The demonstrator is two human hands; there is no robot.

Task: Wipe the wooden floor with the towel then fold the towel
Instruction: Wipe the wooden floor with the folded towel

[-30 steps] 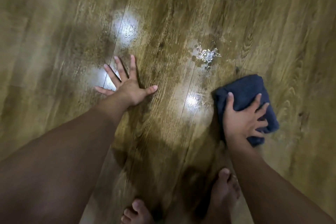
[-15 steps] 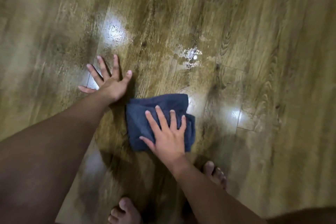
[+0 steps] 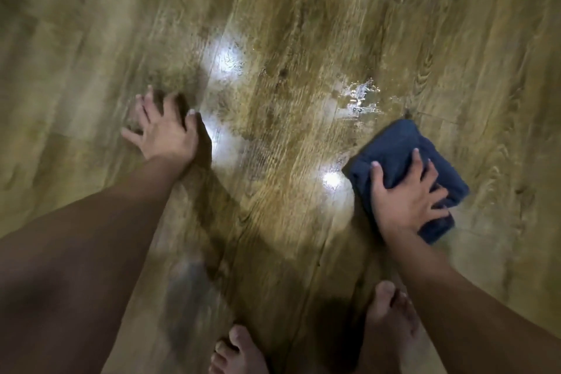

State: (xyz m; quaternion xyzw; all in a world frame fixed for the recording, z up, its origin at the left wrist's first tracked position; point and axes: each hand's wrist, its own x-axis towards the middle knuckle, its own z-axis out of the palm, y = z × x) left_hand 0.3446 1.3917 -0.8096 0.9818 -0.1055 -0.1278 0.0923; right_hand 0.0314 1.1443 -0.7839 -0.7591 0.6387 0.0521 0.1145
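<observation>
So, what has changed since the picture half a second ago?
The right hand slid the towel rightward, away from the left hand, to near the wet patch. It still presses flat on the towel; the left hand stays flat on the floor.

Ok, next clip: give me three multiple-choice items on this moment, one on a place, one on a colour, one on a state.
1. Where is the towel?
A) draped over a foot
B) on the floor under the right hand
C) hanging from a chair

2. What colour is the towel?
A) white
B) red
C) dark blue

3. How is the left hand?
A) palm down on the floor, holding nothing
B) clenched in a fist
C) gripping a bottle

Answers:
1 B: the right hand presses it to the boards, just below the wet patch.
2 C: the cloth shows dark blue around the fingers.
3 A: it rests open on bare wood.
</observation>
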